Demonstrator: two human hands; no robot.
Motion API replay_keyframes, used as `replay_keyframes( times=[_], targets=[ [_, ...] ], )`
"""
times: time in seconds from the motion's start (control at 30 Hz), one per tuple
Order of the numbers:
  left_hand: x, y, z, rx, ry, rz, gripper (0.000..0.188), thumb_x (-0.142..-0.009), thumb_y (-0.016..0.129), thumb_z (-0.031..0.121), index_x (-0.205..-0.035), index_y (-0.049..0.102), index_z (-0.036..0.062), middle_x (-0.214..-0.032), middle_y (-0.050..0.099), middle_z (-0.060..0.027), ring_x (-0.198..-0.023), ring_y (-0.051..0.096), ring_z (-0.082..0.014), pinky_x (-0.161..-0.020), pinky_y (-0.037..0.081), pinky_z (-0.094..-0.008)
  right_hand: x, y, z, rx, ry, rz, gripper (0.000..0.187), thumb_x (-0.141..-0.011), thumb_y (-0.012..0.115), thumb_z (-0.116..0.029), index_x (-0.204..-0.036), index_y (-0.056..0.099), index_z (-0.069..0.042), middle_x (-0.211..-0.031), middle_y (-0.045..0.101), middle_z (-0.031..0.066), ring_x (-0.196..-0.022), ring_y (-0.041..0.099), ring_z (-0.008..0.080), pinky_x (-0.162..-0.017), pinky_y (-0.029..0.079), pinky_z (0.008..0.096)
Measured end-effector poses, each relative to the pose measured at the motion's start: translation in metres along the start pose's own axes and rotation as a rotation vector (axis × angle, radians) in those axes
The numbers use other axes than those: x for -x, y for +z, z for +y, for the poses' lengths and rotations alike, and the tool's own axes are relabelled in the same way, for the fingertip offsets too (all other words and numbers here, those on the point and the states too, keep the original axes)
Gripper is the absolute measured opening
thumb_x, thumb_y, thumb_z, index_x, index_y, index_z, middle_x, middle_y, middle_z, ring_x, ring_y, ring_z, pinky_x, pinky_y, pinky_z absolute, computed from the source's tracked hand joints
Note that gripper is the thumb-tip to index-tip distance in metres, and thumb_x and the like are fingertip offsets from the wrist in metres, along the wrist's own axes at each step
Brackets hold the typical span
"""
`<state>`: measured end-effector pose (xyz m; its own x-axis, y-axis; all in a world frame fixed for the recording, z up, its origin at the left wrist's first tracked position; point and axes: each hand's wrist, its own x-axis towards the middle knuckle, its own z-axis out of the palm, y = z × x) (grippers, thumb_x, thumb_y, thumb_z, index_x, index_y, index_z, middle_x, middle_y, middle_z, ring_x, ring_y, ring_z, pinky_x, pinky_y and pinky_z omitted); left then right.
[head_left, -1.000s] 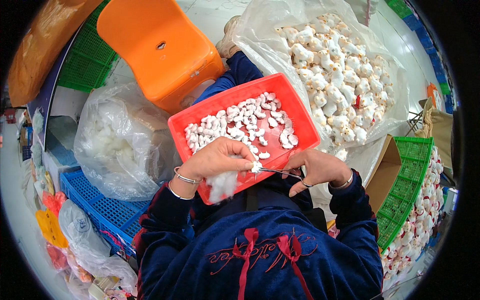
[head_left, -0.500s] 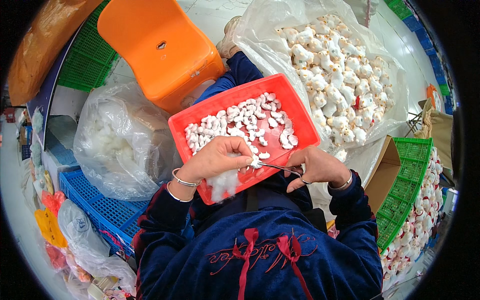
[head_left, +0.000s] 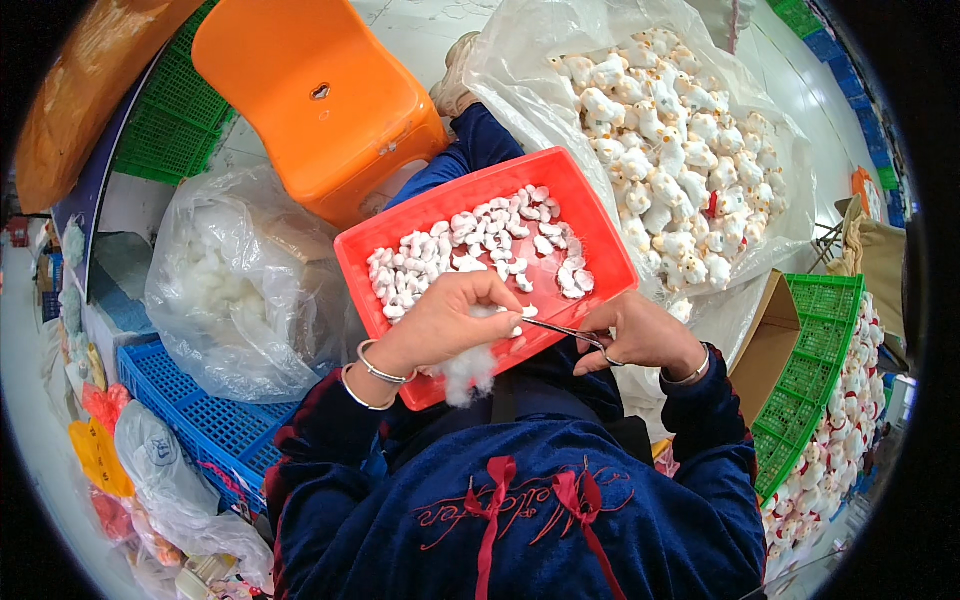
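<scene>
My left hand (head_left: pixel 450 322) is closed over the near part of a red tray (head_left: pixel 604 215), thumb and forefinger pinching a small white fabric piece that the fingers mostly hide. A tuft of white stuffing (head_left: pixel 466 376) hangs beneath that hand, over the tray's near edge. In my right hand (head_left: pixel 648 338) is a pair of metal forceps (head_left: pixel 560 329) with scissor-like handles, fingers at the loops. Its tips point left and meet the pinched piece. Many small white curved pieces (head_left: pixel 415 258) lie in the tray, which rests on my lap.
An orange chair (head_left: pixel 325 110) stands ahead on the left. Beside it is a clear bag of stuffing (head_left: pixel 225 285), above a blue crate (head_left: pixel 190 400). A large clear bag holds white plush toys (head_left: pixel 680 150) at front right. Green crates (head_left: pixel 800 400) and more toys stand to the right.
Both hands have shifted slightly right, staying together at the forceps tips. The stuffing tuft has moved right with my left hand.
</scene>
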<state>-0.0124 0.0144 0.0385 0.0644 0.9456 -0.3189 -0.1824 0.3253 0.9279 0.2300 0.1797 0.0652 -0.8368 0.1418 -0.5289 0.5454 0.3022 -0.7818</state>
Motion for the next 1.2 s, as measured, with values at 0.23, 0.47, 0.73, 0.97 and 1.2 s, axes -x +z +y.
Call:
replay_keyframes(
  times=[0.23, 0.47, 0.73, 0.97, 1.2],
  targets=[
    [0.012, -0.04, 0.003, -0.069, -0.035, 0.143, 0.016, -0.089, 0.072, 0.006, -0.105, 0.069, 0.0023, -0.103, 0.071, -0.003, -0.097, 0.066, -0.0108, -0.086, 0.054, -0.027, 0.029, -0.019, 0.011, 0.139, 0.058, 0.106, 0.039, -0.072, 0.092, -0.034, -0.079, 0.069, -0.003, -0.059, 0.053, 0.0061, -0.056, 0.053, 0.0183, -0.055, 0.042, 0.0344],
    [-0.015, 0.014, 0.007, -0.064, 0.076, -0.068, 0.031, -0.091, 0.072, 0.01, -0.12, 0.065, 0.0003, -0.115, 0.069, -0.0071, -0.097, 0.068, -0.0114, -0.087, 0.056, -0.0291, 0.017, -0.015, -0.004, 0.224, 0.003, 0.114, 0.038, -0.072, 0.091, -0.032, -0.079, 0.068, -0.003, -0.063, 0.055, 0.0109, -0.057, 0.054, 0.025, -0.056, 0.043, 0.0371],
    [-0.009, -0.02, -0.007, -0.066, 0.12, 0.119, 0.005, -0.088, 0.067, 0.004, -0.093, 0.068, 0.0029, -0.093, 0.068, -0.0014, -0.09, 0.063, -0.0084, -0.083, 0.052, -0.0265, 0.029, -0.013, 0.01, 0.237, -0.029, 0.161, 0.037, -0.072, 0.089, -0.032, -0.08, 0.068, -0.003, -0.065, 0.059, 0.0117, -0.059, 0.057, 0.0305, -0.057, 0.044, 0.0392],
    [-0.017, 0.008, 0.006, -0.161, 0.18, -0.035, 0.024, -0.092, 0.07, 0.009, -0.115, 0.067, 0.0021, -0.116, 0.068, -0.0063, -0.103, 0.065, -0.0128, -0.089, 0.054, -0.0298, 0.02, -0.015, -0.001, 0.357, -0.061, 0.171, 0.034, -0.072, 0.088, -0.032, -0.078, 0.068, -0.005, -0.067, 0.062, 0.011, -0.065, 0.063, 0.0329, -0.059, 0.047, 0.0413],
    [-0.023, 0.014, 0.005, -0.169, -0.066, -0.08, 0.007, -0.09, 0.067, 0.004, -0.095, 0.067, -0.0003, -0.089, 0.071, -0.0036, -0.084, 0.067, -0.0093, -0.078, 0.054, -0.0252, 0.025, -0.01, 0.001, 0.379, -0.038, 0.163, 0.032, -0.071, 0.088, -0.032, -0.075, 0.068, -0.007, -0.068, 0.064, 0.0096, -0.066, 0.065, 0.032, -0.06, 0.048, 0.0416]
  ],
)
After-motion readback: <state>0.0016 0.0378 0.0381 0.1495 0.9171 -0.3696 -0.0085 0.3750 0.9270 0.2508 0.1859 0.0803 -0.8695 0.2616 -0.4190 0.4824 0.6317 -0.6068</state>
